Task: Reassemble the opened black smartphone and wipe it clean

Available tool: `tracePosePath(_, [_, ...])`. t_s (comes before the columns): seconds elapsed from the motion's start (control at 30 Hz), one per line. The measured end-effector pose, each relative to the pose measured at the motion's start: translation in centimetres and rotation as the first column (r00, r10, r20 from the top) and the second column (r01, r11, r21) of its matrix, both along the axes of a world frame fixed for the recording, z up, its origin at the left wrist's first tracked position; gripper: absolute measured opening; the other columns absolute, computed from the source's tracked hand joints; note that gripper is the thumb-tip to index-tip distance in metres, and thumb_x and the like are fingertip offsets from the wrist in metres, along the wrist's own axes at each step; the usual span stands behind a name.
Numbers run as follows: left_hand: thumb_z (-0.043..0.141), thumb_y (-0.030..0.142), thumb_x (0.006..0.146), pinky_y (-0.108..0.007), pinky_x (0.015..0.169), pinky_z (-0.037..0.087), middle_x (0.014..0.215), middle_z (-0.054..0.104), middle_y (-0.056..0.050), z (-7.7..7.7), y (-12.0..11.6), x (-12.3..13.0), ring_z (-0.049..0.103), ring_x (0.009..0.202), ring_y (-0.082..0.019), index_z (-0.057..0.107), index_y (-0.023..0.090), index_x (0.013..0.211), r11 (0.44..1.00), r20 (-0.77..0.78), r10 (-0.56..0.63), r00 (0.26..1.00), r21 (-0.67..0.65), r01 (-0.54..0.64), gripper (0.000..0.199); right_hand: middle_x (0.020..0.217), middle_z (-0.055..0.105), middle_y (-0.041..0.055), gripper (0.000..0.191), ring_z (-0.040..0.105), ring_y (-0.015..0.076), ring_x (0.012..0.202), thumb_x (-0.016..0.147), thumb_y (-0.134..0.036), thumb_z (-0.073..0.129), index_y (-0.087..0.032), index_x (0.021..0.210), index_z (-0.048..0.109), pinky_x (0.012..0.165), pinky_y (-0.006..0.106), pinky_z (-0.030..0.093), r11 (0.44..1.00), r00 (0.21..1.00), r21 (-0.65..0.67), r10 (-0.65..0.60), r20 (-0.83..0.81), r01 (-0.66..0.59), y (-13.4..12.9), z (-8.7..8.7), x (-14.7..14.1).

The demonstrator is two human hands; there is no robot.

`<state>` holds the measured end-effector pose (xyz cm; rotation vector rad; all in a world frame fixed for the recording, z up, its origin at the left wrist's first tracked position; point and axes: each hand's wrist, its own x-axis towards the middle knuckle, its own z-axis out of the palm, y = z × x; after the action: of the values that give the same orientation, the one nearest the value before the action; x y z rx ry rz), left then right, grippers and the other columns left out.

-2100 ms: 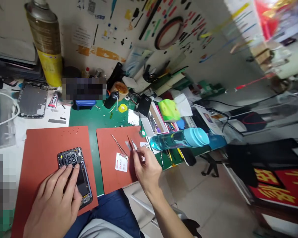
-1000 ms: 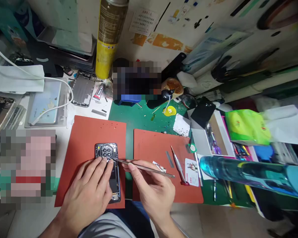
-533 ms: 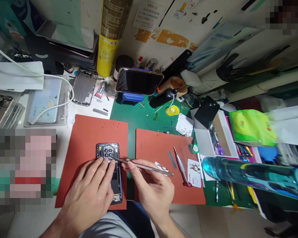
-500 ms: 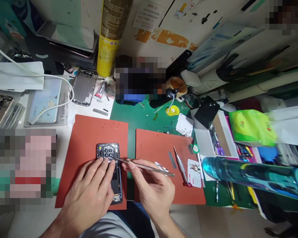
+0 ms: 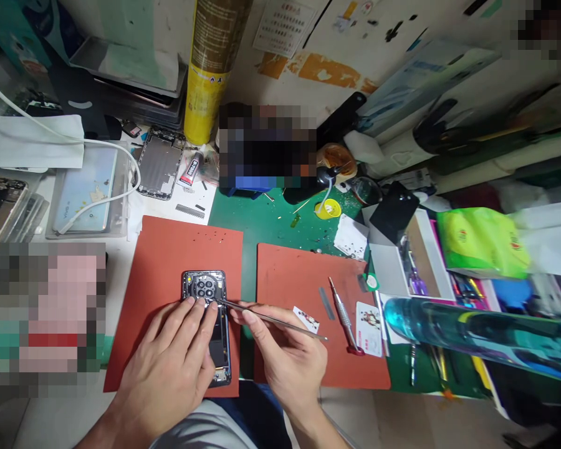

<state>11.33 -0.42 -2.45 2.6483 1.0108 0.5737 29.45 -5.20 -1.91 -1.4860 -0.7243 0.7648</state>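
Carefully, we steadied the opened phone (image 5: 220, 348) on the left red mat (image 5: 156, 262), left hand (image 5: 166, 362) fingers close together, while our right hand (image 5: 293, 362), beside that mat, pinched the slim metal tool (image 5: 280, 322) — a light touch suited it.

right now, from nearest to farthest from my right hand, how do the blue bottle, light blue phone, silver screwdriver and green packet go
1. silver screwdriver, just right of your right hand
2. blue bottle, farther right, lying down
3. green packet, right, beyond the bottle
4. light blue phone, far left
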Motion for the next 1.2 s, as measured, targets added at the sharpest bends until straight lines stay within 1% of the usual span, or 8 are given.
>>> tracePosePath(0.3, [0.055, 0.019, 0.102, -0.048, 0.116, 0.04, 0.14, 0.072, -0.015, 0.1, 0.0, 0.1, 0.059, 0.132, -0.032, 0.064, 0.008, 0.146, 1.0, -0.003, -0.005, 1.0, 0.013, 0.005, 0.047, 0.093, 0.087, 0.005, 0.011, 0.087, 0.0248, 0.084, 0.088, -0.017, 0.086, -0.025, 0.096, 0.086, 0.081, 0.028, 0.073, 1.0, 1.0, -0.013, -0.004, -0.014, 0.004, -0.1, 0.1, 0.3])
tracePosePath(0.6, [0.055, 0.018, 0.101, -0.048, 0.116, 0.04, 0.14, 0.072, -0.014, 0.1, 0.1, 0.0, 0.059, 0.133, -0.031, 0.063, 0.009, 0.147, 1.0, -0.012, -0.006, 1.0, 0.014, 0.006, 0.047, 0.092, 0.087, 0.0048, 0.012, 0.086, 0.0245, 0.078, 0.09, -0.015, 0.084, -0.024, 0.098, 0.085, 0.079, 0.031, 0.074, 1.0, 0.998, 0.01, -0.016, 0.053, 0.015, -0.4, 0.7, 0.2])
tracePosePath(0.7, [0.054, 0.017, 0.102, -0.048, 0.116, 0.041, 0.14, 0.073, -0.013, 0.1, 0.2, -0.1, 0.059, 0.133, -0.031, 0.063, 0.009, 0.147, 1.0, -0.015, -0.012, 1.0, 0.014, 0.012, 0.046, 0.096, 0.086, 0.004, 0.016, 0.086, 0.0238, 0.079, 0.09, -0.013, 0.083, -0.025, 0.101, 0.084, 0.078, 0.034, 0.075, 0.994, 0.987, 0.074, -0.092, 0.129, 0.083, 0.4, 1.5, 0.4])
tracePosePath(0.8, [0.053, 0.016, 0.103, -0.047, 0.116, 0.04, 0.14, 0.073, -0.013, 0.1, 0.2, 0.0, 0.059, 0.132, -0.031, 0.064, 0.009, 0.145, 1.0, -0.004, -0.011, 1.0, 0.02, 0.012, 0.045, 0.096, 0.086, 0.0035, 0.014, 0.085, 0.0231, 0.081, 0.091, -0.016, 0.084, -0.025, 0.102, 0.083, 0.078, 0.034, 0.074, 0.983, 0.949, 0.114, -0.171, 0.264, 0.145, 2.3, 2.2, 1.2])
tracePosePath(0.9, [0.053, 0.016, 0.103, -0.047, 0.116, 0.039, 0.14, 0.073, -0.013, 0.0, 0.2, 0.0, 0.059, 0.133, -0.031, 0.064, 0.01, 0.146, 1.0, 0.0, -0.003, 1.0, 0.016, 0.003, 0.045, 0.098, 0.086, 0.0025, 0.01, 0.084, 0.0208, 0.083, 0.095, -0.02, 0.08, -0.026, 0.102, 0.083, 0.078, 0.032, 0.072, 0.996, 0.896, 0.073, -0.084, 0.435, 0.057, 5.0, 2.4, 2.4])
tracePosePath(1.03, [0.053, 0.017, 0.103, -0.046, 0.117, 0.039, 0.141, 0.073, -0.012, -0.1, 0.0, 0.0, 0.059, 0.133, -0.03, 0.063, 0.011, 0.148, 1.0, 0.003, 0.004, 1.0, 0.002, -0.004, 0.046, 0.098, 0.087, 0.0018, 0.012, 0.084, 0.0203, 0.088, 0.099, -0.019, 0.073, -0.026, 0.104, 0.081, 0.081, 0.033, 0.071, 0.986, 0.751, 0.054, 0.085, 0.655, -0.158, 7.6, 2.0, 4.0])
tracePosePath(1.1, [0.053, 0.017, 0.103, -0.046, 0.117, 0.039, 0.141, 0.073, -0.012, -0.2, 0.0, 0.0, 0.06, 0.133, -0.03, 0.063, 0.011, 0.147, 1.0, 0.006, 0.005, 1.0, 0.0, -0.005, 0.046, 0.098, 0.087, 0.0011, 0.015, 0.084, 0.0197, 0.089, 0.1, -0.018, 0.07, -0.027, 0.105, 0.08, 0.081, 0.033, 0.071, 0.975, 0.709, 0.049, 0.123, 0.695, -0.217, 8.2, 1.7, 4.3])
tracePosePath(1.2, [0.054, 0.018, 0.103, -0.046, 0.118, 0.039, 0.141, 0.072, -0.012, -0.4, 0.1, 0.0, 0.06, 0.133, -0.03, 0.064, 0.01, 0.147, 1.0, 0.019, 0.007, 1.0, 0.005, -0.007, 0.046, 0.099, 0.087, 0.0015, 0.015, 0.084, 0.0196, 0.089, 0.102, -0.019, 0.068, -0.027, 0.106, 0.08, 0.081, 0.033, 0.071, 0.971, 0.696, 0.039, 0.143, 0.703, -0.238, 8.3, 1.3, 4.4])
